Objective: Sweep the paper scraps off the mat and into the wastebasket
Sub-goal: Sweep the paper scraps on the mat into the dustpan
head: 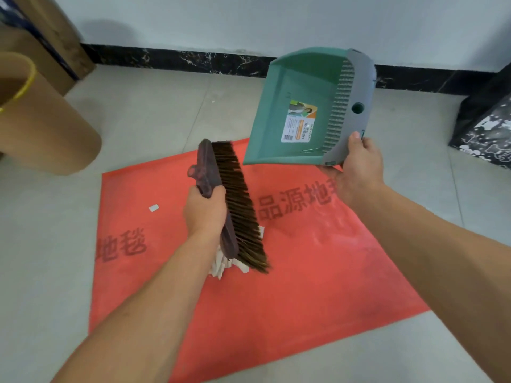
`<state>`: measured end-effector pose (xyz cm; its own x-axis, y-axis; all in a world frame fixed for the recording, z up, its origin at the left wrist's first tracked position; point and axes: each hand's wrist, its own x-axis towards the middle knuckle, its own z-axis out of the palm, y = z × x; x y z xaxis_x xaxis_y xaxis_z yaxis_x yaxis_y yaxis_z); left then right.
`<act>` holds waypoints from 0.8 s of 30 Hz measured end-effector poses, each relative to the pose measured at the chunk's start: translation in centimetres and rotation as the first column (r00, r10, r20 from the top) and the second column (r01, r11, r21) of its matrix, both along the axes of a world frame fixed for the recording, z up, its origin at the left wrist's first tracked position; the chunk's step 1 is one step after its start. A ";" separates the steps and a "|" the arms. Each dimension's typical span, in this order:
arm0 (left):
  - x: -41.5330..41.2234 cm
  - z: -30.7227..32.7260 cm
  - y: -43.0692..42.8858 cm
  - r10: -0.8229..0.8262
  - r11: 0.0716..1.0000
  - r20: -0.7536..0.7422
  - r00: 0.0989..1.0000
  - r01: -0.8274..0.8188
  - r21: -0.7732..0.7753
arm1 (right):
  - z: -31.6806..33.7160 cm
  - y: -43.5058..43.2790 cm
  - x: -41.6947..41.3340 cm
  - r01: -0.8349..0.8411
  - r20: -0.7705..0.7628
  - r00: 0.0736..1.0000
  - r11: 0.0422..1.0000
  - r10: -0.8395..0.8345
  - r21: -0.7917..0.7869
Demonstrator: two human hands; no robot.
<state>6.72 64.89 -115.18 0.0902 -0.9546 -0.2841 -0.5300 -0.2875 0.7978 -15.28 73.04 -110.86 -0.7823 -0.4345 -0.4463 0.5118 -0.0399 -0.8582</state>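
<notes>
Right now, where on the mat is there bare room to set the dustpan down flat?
Free: the red mat right of the brush, from the printed characters to its near-right corner, under the dustpan in the right hand. Crowded: around the scrap pile beneath the left hand; one loose scrap lies left.

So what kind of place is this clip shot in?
Probably an indoor room corner used for storage or staging, not a furnished living space: pale floor tiles meet a plain wall with a black marble-look skirting, and cardboard boxes lean by a brown wastebasket beside the red mat.
</notes>
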 end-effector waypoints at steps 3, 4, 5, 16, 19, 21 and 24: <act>4.8 1.1 -2.7 -0.069 0.978 0.160 0.985 0.098 -0.183 | -0.7 0.9 0.6 -0.016 -0.004 1.000 0.999 0.016 0.028; 6.6 1.1 -3.6 -0.077 0.966 0.227 0.971 0.128 -0.222 | -1.0 1.4 0.8 -0.020 -0.006 1.000 0.999 0.020 0.047; 8.5 1.0 -4.4 -0.075 0.956 0.298 0.952 0.154 -0.249 | -1.3 2.0 0.9 -0.023 -0.011 1.000 0.997 0.024 0.071; 16.8 -3.8 -3.1 -0.166 0.986 0.546 0.821 0.149 0.075 | -4.7 9.9 1.0 -0.175 -0.050 0.978 0.926 0.203 0.335; 14.7 -4.5 -2.2 -0.222 0.975 0.474 0.852 0.206 0.087 | -5.6 10.9 1.3 -0.234 -0.036 0.963 0.892 0.269 0.387; 13.7 -4.3 -1.9 -0.225 0.973 0.459 0.859 0.225 0.056 | -6.0 11.3 1.7 -0.255 -0.020 0.958 0.884 0.286 0.392; 13.2 -3.2 -1.7 -0.172 0.977 0.457 0.872 0.210 -0.032 | -6.6 11.4 2.3 -0.282 0.002 0.952 0.876 0.306 0.392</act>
